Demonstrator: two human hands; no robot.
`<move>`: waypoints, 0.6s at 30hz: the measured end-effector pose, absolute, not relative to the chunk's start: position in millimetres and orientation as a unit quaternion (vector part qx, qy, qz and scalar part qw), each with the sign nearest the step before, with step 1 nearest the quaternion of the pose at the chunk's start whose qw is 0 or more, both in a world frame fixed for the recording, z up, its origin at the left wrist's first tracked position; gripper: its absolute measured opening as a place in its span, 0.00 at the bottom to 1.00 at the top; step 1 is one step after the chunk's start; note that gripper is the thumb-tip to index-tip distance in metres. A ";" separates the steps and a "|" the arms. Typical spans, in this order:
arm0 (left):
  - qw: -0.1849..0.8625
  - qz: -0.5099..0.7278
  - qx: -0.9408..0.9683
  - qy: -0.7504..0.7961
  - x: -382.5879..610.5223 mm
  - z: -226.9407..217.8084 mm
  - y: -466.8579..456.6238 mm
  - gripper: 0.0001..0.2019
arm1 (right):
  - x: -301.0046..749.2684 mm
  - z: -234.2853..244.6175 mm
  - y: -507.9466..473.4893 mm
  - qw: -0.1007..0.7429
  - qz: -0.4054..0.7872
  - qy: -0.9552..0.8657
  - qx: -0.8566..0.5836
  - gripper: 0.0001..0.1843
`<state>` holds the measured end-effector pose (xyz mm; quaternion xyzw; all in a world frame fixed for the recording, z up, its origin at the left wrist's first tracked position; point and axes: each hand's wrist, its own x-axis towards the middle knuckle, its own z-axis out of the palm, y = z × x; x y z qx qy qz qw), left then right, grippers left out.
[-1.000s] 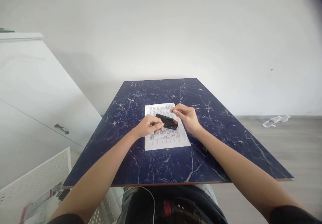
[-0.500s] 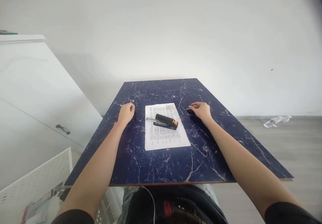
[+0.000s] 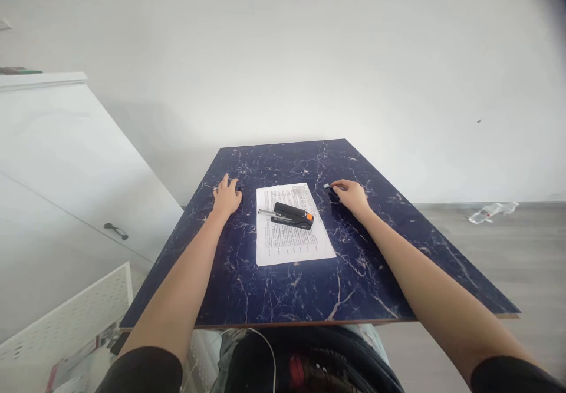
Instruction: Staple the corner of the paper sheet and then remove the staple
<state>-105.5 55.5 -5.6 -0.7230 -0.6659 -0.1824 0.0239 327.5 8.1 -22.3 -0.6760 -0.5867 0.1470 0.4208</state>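
My left hand rests palm down on the dark blue table, its fingers spread and nothing seen in them. Between the fingertips of my right hand is a small silvery strip of staples, partly covered by the fingers. Midway between both hands lies a printed stack of paper. On top of it a black stapler with an orange button lies on its side, its jaws apart and a metal part sticking out to the left. Neither hand touches the stapler or the paper.
The marbled table reaches to a white wall. At left stand a white cabinet with a dark handle and a perforated white basket. Clear plastic packaging lies on the floor at right. A white cable crosses my lap.
My left hand has gone from curled fingers to spread flat; the small pale piece near its fingertips no longer shows. In my right hand, more of the silvery strip shows now.
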 end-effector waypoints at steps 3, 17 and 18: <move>-0.001 -0.170 -0.732 -0.659 -106.6 -7.0 67.2 0.26 | 328.3 -21.4 8.4 0.412 0.157 -0.603 -0.665 0.14; 0.080 -0.194 -0.727 -0.654 -106.8 -4.2 58.4 0.15 | 328.9 -21.8 12.7 0.308 0.098 -0.665 -0.674 0.15; 0.085 -0.199 -0.725 -0.654 -107.2 -4.7 58.9 0.16 | 328.7 -21.8 12.5 0.310 0.099 -0.662 -0.675 0.15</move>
